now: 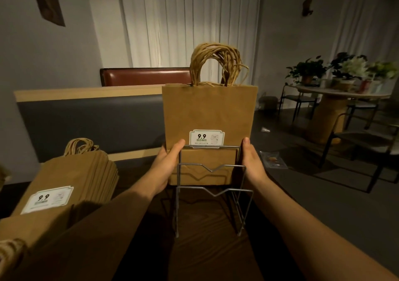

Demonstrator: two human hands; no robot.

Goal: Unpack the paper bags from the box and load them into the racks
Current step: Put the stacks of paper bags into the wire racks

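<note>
The table [207, 248] has a dark wood-grain top and extends from the near edge of the view toward a grey padded bench back. A wire rack [212, 191] stands upright on the table near its centre, its feet touching the surface. A bundle of brown paper bags [209, 112] stands upright in the rear slot of the rack. A second stack of paper bags [71, 181] lies flat on the table, left of the rack and apart from it.

bags [208, 110]: brown paper bundle, twine handles up, upright in rear slot, between both hands | rack [212, 191]: grey wire, front slots toward wrists | spare bags [71, 179]: flat stack, left of grip
</note>
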